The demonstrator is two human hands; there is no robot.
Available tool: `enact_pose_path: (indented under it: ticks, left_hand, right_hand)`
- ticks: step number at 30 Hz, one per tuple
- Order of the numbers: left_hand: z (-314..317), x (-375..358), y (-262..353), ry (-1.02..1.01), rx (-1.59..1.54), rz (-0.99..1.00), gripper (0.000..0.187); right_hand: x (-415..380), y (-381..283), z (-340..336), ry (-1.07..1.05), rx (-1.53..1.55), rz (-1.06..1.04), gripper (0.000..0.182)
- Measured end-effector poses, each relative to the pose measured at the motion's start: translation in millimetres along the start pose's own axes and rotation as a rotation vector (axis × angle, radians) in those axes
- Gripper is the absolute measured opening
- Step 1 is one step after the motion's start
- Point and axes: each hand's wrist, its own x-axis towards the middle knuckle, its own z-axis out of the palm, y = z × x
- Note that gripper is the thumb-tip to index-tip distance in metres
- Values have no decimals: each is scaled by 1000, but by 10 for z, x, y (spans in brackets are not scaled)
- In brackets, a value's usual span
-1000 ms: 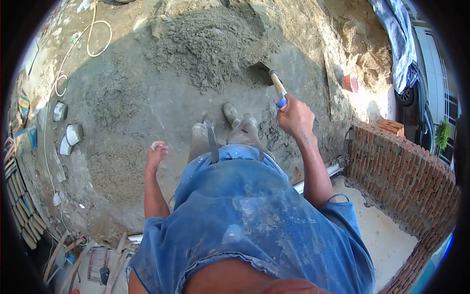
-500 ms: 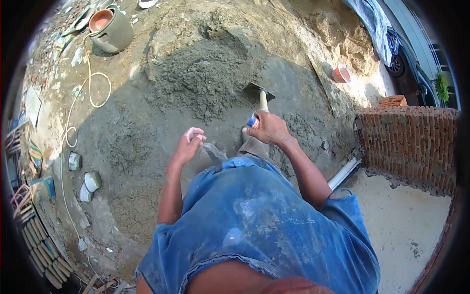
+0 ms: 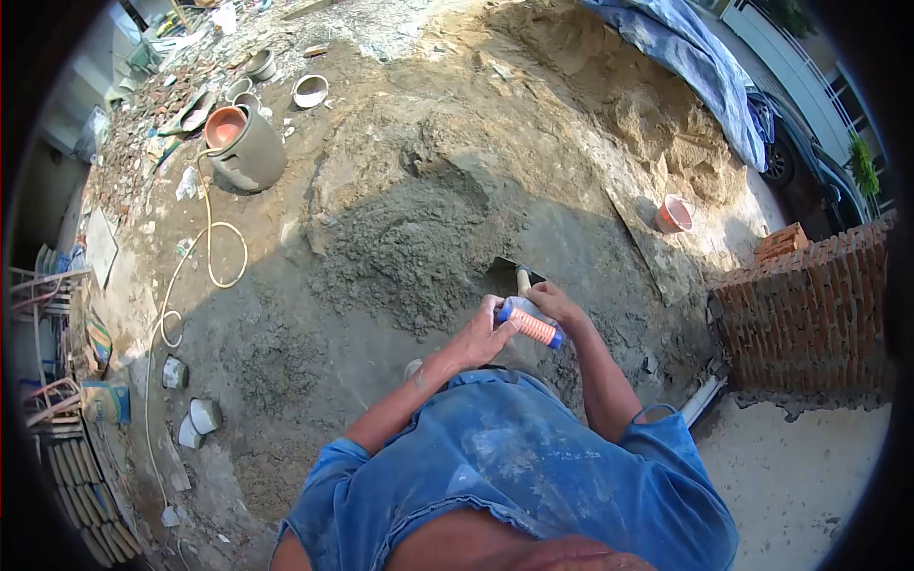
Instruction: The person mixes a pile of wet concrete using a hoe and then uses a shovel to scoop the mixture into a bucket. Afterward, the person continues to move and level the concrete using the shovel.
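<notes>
A shovel stands with its dark metal blade (image 3: 507,270) in the wet grey mortar and its pale shaft (image 3: 523,279) rising toward me. An orange grip with blue ends (image 3: 535,327) shows crosswise at its top. My left hand (image 3: 473,341) is closed at the grip's left end, with the thumb along it. My right hand (image 3: 556,305) is closed around the upper shaft just behind the grip, its fingers partly hidden. Beyond the blade lies a rough heap of mortar (image 3: 405,257).
A grey barrel (image 3: 252,157) with an orange bowl in it stands upper left, a pale hose (image 3: 211,249) trailing from it. A red bucket (image 3: 674,215) and a brick wall (image 3: 804,324) are to the right. Pale round blocks (image 3: 203,416) lie on the left.
My left hand has moved right, from free in the air to the shovel's grip. My right hand has shifted from the handle's end to the shaft behind the grip. The view has tilted upward.
</notes>
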Motion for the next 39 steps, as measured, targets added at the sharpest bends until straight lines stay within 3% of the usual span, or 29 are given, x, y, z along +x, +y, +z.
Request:
enact_pose_path:
  ticks: [2,3,5,8,10,12,14,16,18,21,22,23,26,28,30,31,34,37,39]
  left_hand:
    - [-39,171,111,-26,-21,-44,59]
    - [-74,254,188,-77,-52,-88,58]
    - [-145,370,371,-81,0,-173,58]
    - [-146,478,537,-105,157,-69,54]
    - [-173,479,574,-65,105,-101,53]
    - [-319,415,645,-91,44,-133,48]
    - [-521,204,435,48,46,-251,48]
    - [-702,-188,226,355,64,-394,46]
    - [-793,-768,-322,613,270,-524,45]
    - [-753,-1647,-728,609,293,-868,42]
    - [-699,-1886,-814,570,249,-943,43]
    - [-627,-2092,-905,528,203,-1017,44]
    - [-330,-2457,-1140,552,90,-979,44]
    - [-130,-2464,-1119,597,-141,-1061,43]
    - [-38,-2381,-1149,609,-173,-1032,43]
    - [1,-2324,-1165,615,-204,-1000,43]
    - [-40,-2061,-863,597,-176,-908,42]
    - [-72,-2095,-794,713,-244,-832,40]
    - [-75,-2240,-874,776,-253,-815,39]
  right_hand:
    - [480,476,-71,-339,483,251,44]
    - [335,229,-120,-439,713,315,37]
    - [671,402,-77,-390,909,388,23]
    - [1234,671,-22,-362,1005,502,17]
    - [1486,731,78,-141,1224,740,17]
    - [1646,849,40,-206,1167,675,14]
    - [1871,931,-221,-274,1028,506,10]
    - [2108,883,-352,-343,878,327,15]
    - [2060,816,-409,-294,851,293,15]
    - [2035,689,-433,-269,982,260,18]
    - [1895,500,-448,-193,1121,292,6]
    - [1720,291,-474,-111,1257,325,7]
    - [1171,-388,-527,80,1432,427,16]
    - [974,-613,-410,103,1447,474,13]
    - [898,-643,-214,132,1391,544,12]
    - [1003,-457,-61,131,1388,540,12]
    - [1570,542,493,-168,1353,699,14]
    - [1935,1399,753,-11,1157,665,11]
    - [1817,1205,360,135,1016,652,9]
